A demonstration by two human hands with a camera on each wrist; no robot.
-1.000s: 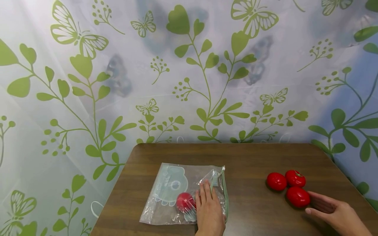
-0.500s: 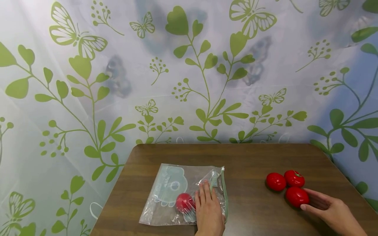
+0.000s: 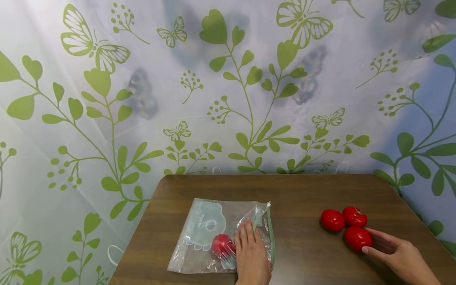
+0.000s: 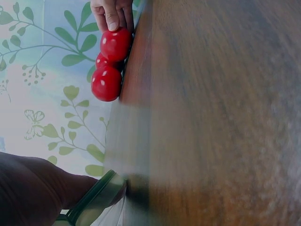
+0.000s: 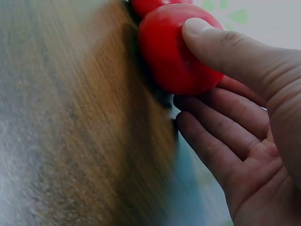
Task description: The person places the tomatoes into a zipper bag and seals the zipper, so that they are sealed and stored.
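Observation:
A clear plastic zip bag [image 3: 233, 209] with a pale blue cartoon print lies on the table, its green zip edge [image 3: 272, 233] toward the right. Inside it is a round red tomato [image 3: 222, 246]. My left hand [image 3: 252, 253] rests on the bag's right part with fingers straight; whether film covers the fingertips, I cannot tell. To the right, three glossy red tomatoes sit close together. My right hand [image 3: 400, 253] pinches the nearest tomato [image 3: 358, 238] between thumb and fingers. In the right wrist view, the thumb presses this tomato [image 5: 162, 52] while the lower fingers stay extended.
The other two tomatoes, one at left [image 3: 333, 220] and one with a green stem top [image 3: 355, 216], sit just behind the held one. The brown wooden table [image 3: 295, 190] ends at a hanging cloth [image 3: 228, 99] printed with green leaves and butterflies.
My right hand has moved slightly left, and its thumb has come against the nearest tomato. The left hand and the bag stay in place.

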